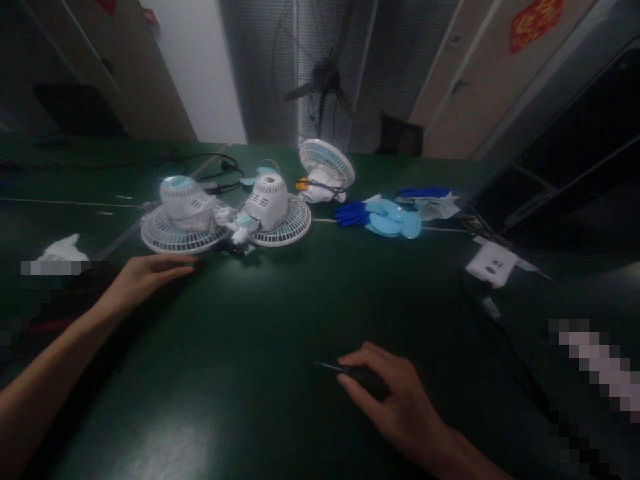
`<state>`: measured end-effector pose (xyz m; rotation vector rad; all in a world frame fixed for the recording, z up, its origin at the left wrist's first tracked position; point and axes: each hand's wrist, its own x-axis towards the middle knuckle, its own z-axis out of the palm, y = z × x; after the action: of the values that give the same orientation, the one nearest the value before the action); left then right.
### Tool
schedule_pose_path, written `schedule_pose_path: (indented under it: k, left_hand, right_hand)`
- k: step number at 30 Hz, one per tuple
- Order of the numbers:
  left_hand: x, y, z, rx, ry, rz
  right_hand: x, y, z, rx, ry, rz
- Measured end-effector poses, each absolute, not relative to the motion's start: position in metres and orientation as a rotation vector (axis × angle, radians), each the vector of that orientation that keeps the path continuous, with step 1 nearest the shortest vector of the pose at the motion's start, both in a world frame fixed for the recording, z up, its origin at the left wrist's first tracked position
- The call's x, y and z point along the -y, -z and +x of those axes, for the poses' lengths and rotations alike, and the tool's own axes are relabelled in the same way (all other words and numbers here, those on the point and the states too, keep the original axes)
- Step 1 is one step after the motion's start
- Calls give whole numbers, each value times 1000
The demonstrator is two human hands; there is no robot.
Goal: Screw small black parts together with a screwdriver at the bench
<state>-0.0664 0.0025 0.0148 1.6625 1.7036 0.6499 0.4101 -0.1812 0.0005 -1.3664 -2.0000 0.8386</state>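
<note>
My right hand grips the dark handle of a small screwdriver, its thin shaft pointing left above the green table. Over at the left, my left hand reaches out with fingers stretched and holds nothing. Its fingertips are close to the front rim of a white fan lying grille down; I cannot tell whether they touch. Beside that fan lies a second white fan, also grille down, with small white parts between the two. Behind them a third fan rests tilted, its grille facing up.
Light blue fan blades lie by blue-and-white gloves, with another glove pair behind. A white box-like part sits at the right on the green table. Black cables run along the back left.
</note>
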Motion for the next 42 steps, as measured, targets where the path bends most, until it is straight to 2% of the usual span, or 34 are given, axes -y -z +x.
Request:
schedule_pose_path:
  k: [30, 36, 42]
  left_hand:
    - [2, -19, -59, -1882, -614, 1625]
    - [6, -19, -58, -1904, -627, 1768]
    - [8, -12, -59, -1838, -480, 2274]
  right_hand:
    - [182, 1, 411, 2018, -799, -1380]
    - [180, -2, 410, 2020, -829, -1338]
    - [181, -4, 409, 2024, -811, -1351]
